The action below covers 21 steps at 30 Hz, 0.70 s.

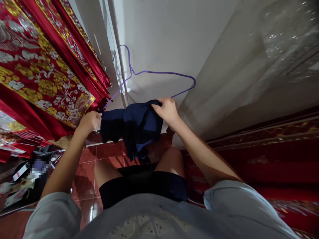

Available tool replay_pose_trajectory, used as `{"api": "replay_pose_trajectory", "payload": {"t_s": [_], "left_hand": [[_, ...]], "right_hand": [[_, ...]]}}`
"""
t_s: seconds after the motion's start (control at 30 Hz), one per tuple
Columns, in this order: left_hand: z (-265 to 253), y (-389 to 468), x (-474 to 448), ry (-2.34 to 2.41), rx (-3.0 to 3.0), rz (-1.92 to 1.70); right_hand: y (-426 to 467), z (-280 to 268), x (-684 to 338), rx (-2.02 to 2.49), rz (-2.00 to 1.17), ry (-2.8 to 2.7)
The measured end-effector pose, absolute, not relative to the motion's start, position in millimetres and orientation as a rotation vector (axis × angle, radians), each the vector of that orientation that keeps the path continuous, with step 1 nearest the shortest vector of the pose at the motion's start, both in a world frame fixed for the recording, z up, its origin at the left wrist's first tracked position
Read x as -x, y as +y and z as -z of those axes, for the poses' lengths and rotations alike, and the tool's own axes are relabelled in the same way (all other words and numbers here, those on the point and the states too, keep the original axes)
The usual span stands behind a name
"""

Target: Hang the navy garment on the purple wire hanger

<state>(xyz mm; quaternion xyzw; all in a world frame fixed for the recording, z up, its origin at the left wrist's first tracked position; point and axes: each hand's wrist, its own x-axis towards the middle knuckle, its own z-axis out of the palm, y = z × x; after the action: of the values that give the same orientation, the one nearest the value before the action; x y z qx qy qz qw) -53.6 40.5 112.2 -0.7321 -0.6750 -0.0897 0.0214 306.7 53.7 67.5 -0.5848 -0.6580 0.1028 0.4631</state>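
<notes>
A dark navy garment (142,119) hangs between my two hands, its top edge stretched sideways and its lower part drooping in folds. My left hand (90,122) is closed on the left end of the cloth. At the upper right edge, my right hand (166,109) pinches the fabric between thumb and fingers. A purple hanger (161,72) rises behind the garment, hook up and to the left. Its lower left arm and right end run down behind the cloth and my hands, so I cannot tell how the two are joined.
Red curtains with gold and silver flowers (47,79) hang on the left. A pale wall (174,33) stands ahead, with a plastic-covered surface (249,66) on the right. Red tiles (84,179) cover the floor. A dark tray (37,189) of small items sits lower left.
</notes>
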Motion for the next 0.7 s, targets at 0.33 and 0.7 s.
{"api": "replay_pose_trajectory", "payload": {"t_s": [0.33, 0.7], "left_hand": [[-142.0, 65.7, 10.5, -1.598, 2.537, 1.179], [-160.4, 64.6, 2.5, -1.295, 2.580, 0.962]], "right_hand": [[46.4, -76.2, -298.4, 1.307, -0.663, -1.598], [58.2, -88.7, -357.5, 1.148, -0.431, -1.342]]}}
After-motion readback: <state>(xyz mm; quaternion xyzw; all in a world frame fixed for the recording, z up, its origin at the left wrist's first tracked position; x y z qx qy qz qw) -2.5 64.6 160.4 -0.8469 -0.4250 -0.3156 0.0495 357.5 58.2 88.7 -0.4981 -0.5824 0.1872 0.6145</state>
